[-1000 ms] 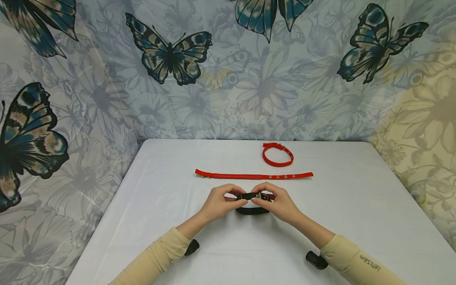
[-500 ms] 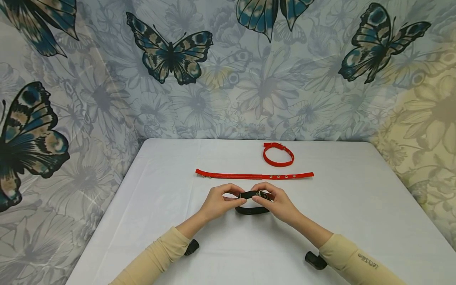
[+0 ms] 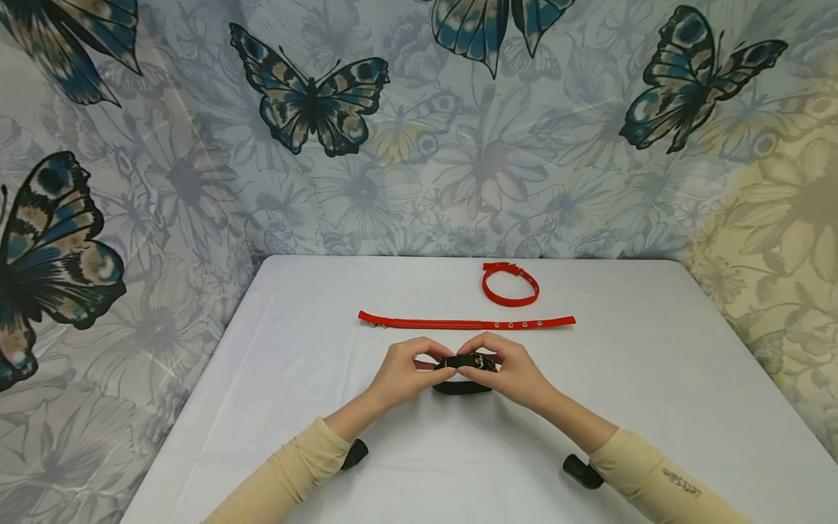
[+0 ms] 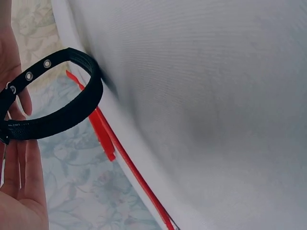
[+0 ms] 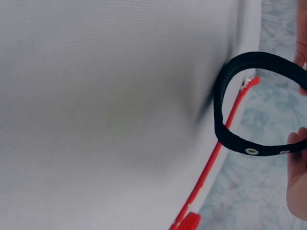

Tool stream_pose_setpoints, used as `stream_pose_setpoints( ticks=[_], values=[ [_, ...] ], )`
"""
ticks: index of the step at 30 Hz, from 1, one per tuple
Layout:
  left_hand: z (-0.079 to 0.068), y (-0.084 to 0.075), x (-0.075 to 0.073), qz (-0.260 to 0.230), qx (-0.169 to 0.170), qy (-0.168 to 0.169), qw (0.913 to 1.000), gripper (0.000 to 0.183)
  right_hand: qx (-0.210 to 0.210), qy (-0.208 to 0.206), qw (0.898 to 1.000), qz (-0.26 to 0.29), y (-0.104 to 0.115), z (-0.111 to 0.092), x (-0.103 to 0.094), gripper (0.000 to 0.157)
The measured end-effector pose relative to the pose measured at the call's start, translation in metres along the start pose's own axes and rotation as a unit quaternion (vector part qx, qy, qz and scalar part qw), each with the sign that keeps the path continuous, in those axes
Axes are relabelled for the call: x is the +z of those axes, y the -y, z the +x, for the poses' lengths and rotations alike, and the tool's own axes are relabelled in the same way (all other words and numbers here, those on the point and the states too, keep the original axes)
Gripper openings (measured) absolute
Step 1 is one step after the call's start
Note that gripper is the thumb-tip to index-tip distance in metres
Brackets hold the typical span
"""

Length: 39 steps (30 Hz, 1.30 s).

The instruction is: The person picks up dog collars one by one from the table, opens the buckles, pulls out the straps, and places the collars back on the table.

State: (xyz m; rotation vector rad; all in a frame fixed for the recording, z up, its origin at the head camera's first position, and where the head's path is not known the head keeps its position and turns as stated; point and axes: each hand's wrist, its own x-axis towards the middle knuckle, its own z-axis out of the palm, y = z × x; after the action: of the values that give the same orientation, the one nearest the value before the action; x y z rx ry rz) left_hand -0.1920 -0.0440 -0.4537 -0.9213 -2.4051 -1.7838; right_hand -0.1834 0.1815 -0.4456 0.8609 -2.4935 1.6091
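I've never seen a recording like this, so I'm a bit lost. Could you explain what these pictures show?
There is no machine here, just a person's left hand and right hand, both bare. The wide picture is taken from the person's head, looking forward and down. The other two are taken from the left and right wrists, so the white table looks tilted in them. Both hands hold a black strap, bent into a loop, with their fingers near its buckle. Farther back on the table lie a straight red strap and, behind it, a red loop.
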Motion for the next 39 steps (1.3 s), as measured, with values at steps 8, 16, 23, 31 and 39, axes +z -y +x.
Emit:
stream_pose_setpoints(
  ticks=[8,16,23,31,39],
  values=[
    [0.0,0.0,0.0,0.01,0.004,0.001,0.9999,0.019,-0.024,-0.029,0.998,-0.056,0.008,0.0,0.006,0.025],
    [-0.001,0.004,0.0,0.009,-0.013,-0.004,0.9999,0.02,-0.039,-0.042,0.997,-0.05,0.037,0.001,0.006,0.022],
    [-0.002,0.008,0.0,-0.009,-0.016,-0.014,0.9997,0.019,-0.015,-0.045,0.998,-0.032,0.038,-0.001,0.007,0.021],
    [-0.003,0.013,-0.001,-0.022,-0.033,-0.023,0.9989,0.016,-0.009,-0.045,0.999,0.01,0.023,0.001,0.007,0.018],
    [-0.005,0.01,-0.002,-0.035,-0.041,-0.025,0.9983,0.017,0.015,-0.036,0.999,0.029,0.002,0.001,0.008,0.02]
  ],
)
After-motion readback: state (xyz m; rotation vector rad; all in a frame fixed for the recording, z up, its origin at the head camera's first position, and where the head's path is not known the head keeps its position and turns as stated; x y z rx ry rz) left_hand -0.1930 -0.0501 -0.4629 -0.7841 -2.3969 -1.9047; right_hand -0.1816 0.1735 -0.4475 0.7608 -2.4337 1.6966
